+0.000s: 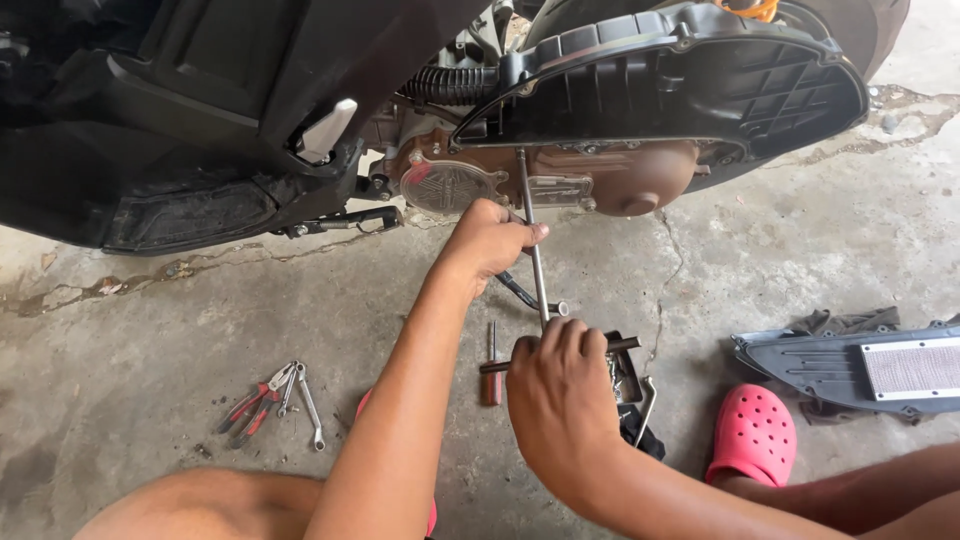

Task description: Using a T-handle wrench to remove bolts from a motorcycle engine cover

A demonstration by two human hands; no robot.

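The left hand (488, 240) is closed around the long steel shaft of a T-handle wrench (533, 250), partway up its length, thumb lying along the metal; the right hand (560, 395) is clamped on the crossbar at the near end of the same wrench, knuckles up, the bar sticking out on both sides of the fist. The wrench runs from the right hand up and away to the scooter engine case (600, 175), where its far tip meets the upper edge of the brown cover, just below the black ribbed air box (690, 90); the scooter's dark body panel (170, 120) fills the upper left. On the cracked concrete floor (150, 330) lie red-handled pliers and a spanner (275, 400), well to the left of the forearms; a red-handled screwdriver (493, 370) lies just beside the right hand, and a small black tray of bits (628, 375) sits partly hidden behind it. A pink clog (755, 432) rests at the right, near a grey plastic panel (850, 370).
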